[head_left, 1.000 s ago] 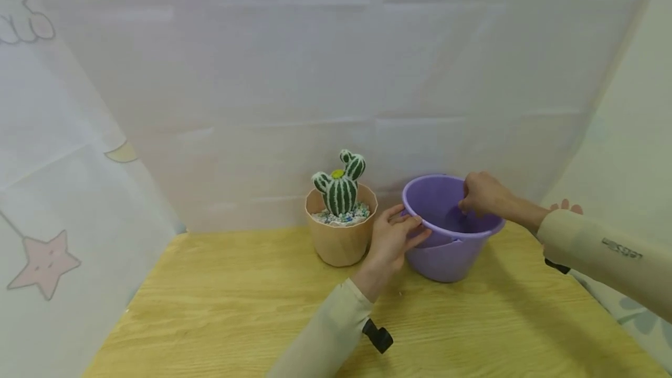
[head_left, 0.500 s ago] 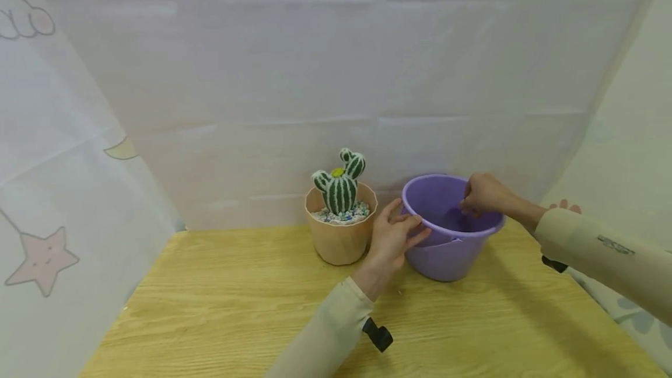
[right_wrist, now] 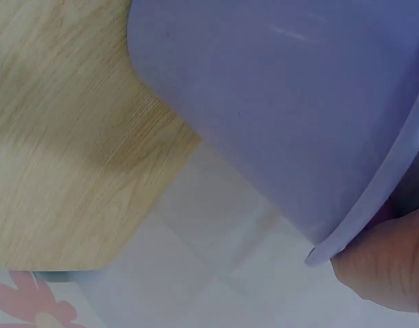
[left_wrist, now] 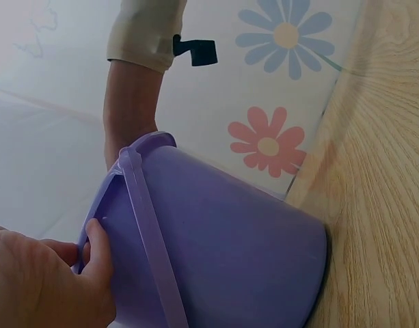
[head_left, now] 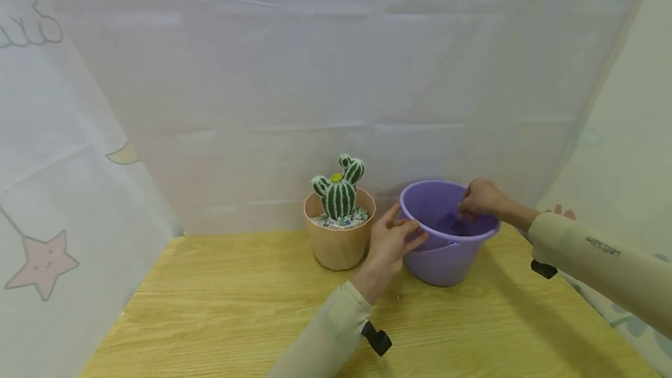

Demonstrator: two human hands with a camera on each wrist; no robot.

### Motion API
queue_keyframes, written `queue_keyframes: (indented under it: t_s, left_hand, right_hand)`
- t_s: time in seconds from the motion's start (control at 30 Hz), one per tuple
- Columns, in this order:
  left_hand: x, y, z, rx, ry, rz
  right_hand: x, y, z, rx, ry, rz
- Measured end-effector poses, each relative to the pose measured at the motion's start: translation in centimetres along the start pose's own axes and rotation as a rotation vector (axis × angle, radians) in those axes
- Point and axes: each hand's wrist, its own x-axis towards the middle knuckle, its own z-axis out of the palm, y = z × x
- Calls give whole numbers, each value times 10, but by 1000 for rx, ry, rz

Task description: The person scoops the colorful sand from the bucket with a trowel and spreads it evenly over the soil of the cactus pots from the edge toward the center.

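Observation:
A purple bucket (head_left: 438, 264) stands upright on the wooden table, its handle (left_wrist: 154, 253) hanging down against the outer wall. My left hand (head_left: 388, 244) grips the bucket's near left rim, thumb outside and fingertips at the edge. Over the far right rim reaches my right hand (head_left: 479, 200), fingers curled and pointing down inside the bucket. A darker purple patch (head_left: 447, 223) shows just below those fingers; I cannot tell whether they hold something. In the right wrist view the bucket wall covers most of the right hand (right_wrist: 387, 263).
Left of the bucket, near my left hand, is a peach pot (head_left: 338, 247) with a green and white striped cactus (head_left: 338, 198) in pebbles. Behind them rises a pale sheet wall (head_left: 294, 74). The wooden table (head_left: 236, 308) ends at the sheets on both sides.
My right forearm has shifted slightly left, with the hand still inside the bucket. My left hand keeps its hold on the rim. The head view has tilted a little.

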Motion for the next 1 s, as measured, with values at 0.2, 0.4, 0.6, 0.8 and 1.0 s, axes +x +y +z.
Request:
queue_keyframes:
  t_s: [0.2, 0.4, 0.6, 0.8, 1.0]
  left_hand:
    - [0, 0, -1, -7, 11, -17]
    - [0, -1, -3, -13, 0, -23]
    - [2, -1, -3, -22, -22, -15]
    - [3, 1, -3, -26, -16, -26]
    - [2, 2, -3, -35, -18, -32]
  right_hand:
    - [-3, 4, 10, -23, 41, -92]
    - [-7, 2, 20, -50, 68, -205]
    - [-9, -1, 23, -19, 76, -295]
    - [-11, 1, 25, 41, 72, -309]
    - [-13, 2, 22, 125, 64, -297]
